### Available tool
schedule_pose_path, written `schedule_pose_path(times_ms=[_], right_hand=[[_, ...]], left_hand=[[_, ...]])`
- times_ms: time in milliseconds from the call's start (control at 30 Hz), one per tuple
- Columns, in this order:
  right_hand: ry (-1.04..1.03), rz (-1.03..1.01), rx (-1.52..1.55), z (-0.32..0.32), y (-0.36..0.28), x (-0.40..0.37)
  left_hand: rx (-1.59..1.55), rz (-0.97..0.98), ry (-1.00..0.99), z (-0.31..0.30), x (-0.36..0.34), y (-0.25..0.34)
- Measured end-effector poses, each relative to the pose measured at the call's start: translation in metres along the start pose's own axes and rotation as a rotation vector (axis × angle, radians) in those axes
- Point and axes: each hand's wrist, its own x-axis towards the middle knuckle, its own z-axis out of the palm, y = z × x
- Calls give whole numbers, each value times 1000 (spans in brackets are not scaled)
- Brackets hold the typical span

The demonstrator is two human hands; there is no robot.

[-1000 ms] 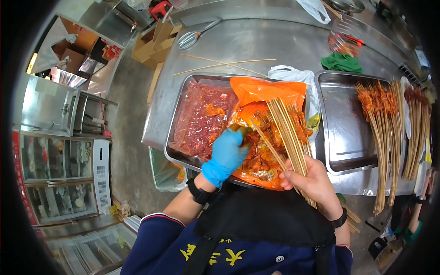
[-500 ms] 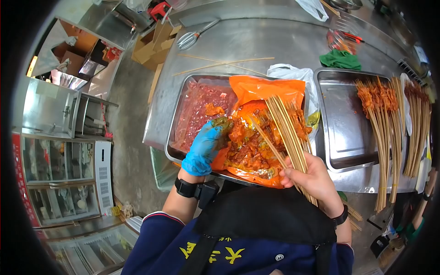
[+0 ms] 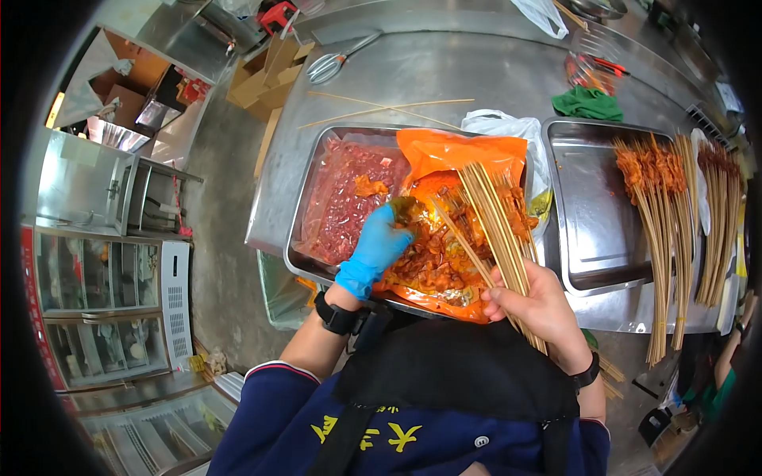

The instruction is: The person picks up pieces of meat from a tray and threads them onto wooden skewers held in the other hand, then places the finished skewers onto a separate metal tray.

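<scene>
My left hand (image 3: 379, 242), in a blue glove, reaches into the red marinated meat (image 3: 432, 266) in an orange bag (image 3: 460, 151); its fingertips are stained and partly hidden, so what they grip is unclear. My bare right hand (image 3: 536, 305) is closed round a bundle of bamboo skewers (image 3: 502, 230), whose upper ends lean over the meat. One skewer slants apart from the bundle towards my left hand. Darker raw meat (image 3: 345, 206) fills the left side of the same metal tray (image 3: 298, 230), with one orange piece on top.
Right of the tray, a second metal tray (image 3: 591, 274) bears skewered meat (image 3: 651, 170) at its right side. Behind are loose skewers (image 3: 349, 105), a whisk (image 3: 325, 69), a green cloth (image 3: 587, 104) and a white plastic bag (image 3: 504, 125). Part of another person's arm (image 3: 728, 357) shows at far right.
My left hand has moved right and slightly up, deeper over the marinated meat. My right hand and its skewers have stayed nearly still. The other person's arm has shifted at far right.
</scene>
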Motion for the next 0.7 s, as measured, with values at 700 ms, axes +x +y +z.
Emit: schedule_pose_path(times_ms=[700], right_hand=[[30, -14, -11, 1, 0, 0]], left_hand=[[483, 40, 157, -4, -8, -3]])
